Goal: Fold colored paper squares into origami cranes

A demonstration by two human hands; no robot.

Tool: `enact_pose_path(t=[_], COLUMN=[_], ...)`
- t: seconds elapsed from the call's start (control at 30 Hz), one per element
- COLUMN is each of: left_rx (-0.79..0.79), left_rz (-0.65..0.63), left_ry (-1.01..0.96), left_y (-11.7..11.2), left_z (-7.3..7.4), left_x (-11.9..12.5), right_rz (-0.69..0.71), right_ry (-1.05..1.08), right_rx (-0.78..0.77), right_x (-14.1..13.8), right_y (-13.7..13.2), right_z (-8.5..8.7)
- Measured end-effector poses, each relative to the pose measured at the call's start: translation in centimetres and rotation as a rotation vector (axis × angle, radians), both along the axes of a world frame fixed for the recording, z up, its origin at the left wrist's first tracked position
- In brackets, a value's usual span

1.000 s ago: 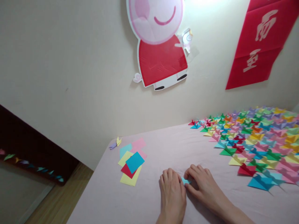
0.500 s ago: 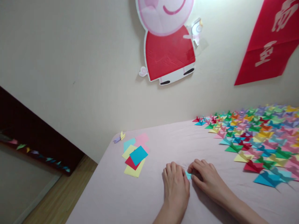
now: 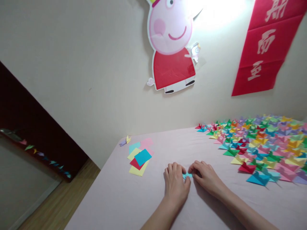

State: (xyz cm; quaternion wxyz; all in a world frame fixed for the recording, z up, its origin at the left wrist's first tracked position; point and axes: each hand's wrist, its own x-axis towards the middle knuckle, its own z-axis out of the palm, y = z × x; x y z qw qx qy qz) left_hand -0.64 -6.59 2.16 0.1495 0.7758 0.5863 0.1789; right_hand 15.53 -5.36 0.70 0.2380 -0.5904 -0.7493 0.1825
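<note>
Head view: left hand (image 3: 175, 183) and right hand (image 3: 206, 176) are grasping light-blue paper (image 3: 187, 175) between loose sheets (image 3: 143, 157) and folded birds (image 3: 260, 155).

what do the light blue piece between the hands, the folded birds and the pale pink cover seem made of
Light blue piece: probably matte paper; it looks thin and plain-coloured, but little of it shows.
Folded birds: most likely matte coloured paper, judging by the straight edges and pointed tips.
Pale pink cover: seemingly cloth with a dull finish, given its soft wrinkles.
</note>
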Motion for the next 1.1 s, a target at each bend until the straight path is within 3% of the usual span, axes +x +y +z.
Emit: enact_pose_path(t=[0.33,0.57,0.7,0.83,0.97,1.1], left_rx=[-0.037,0.021,0.048,0.017,0.062,0.111], left_rz=[0.006,-0.014,-0.073,-0.220,-0.269,-0.304], left_ry=[-0.037,-0.035,-0.053,-0.049,0.013,0.006], left_y=[0.6,0.2,0.9,2.0,3.1,5.1], left_z=[-0.7,-0.9,-0.8,-0.3,-0.2,-0.8], left_x=[-0.3,-0.6,-1.4,-2.7,-3.4,-3.2], right_rz=[0.032,0.176,0.210,0.269,0.283,0.286], right_ry=[0.039,0.083,-0.033,-0.168,-0.023,0.166], right_rx=[-0.005,0.062,0.074,0.098,0.089,-0.084], right_x=[0.6,0.9,0.1,-0.5,-0.5,0.2], right_y=[0.7,-0.2,0.3,1.7,2.9,3.9], right_z=[-0.6,0.7,1.2,0.6,0.0,1.3])
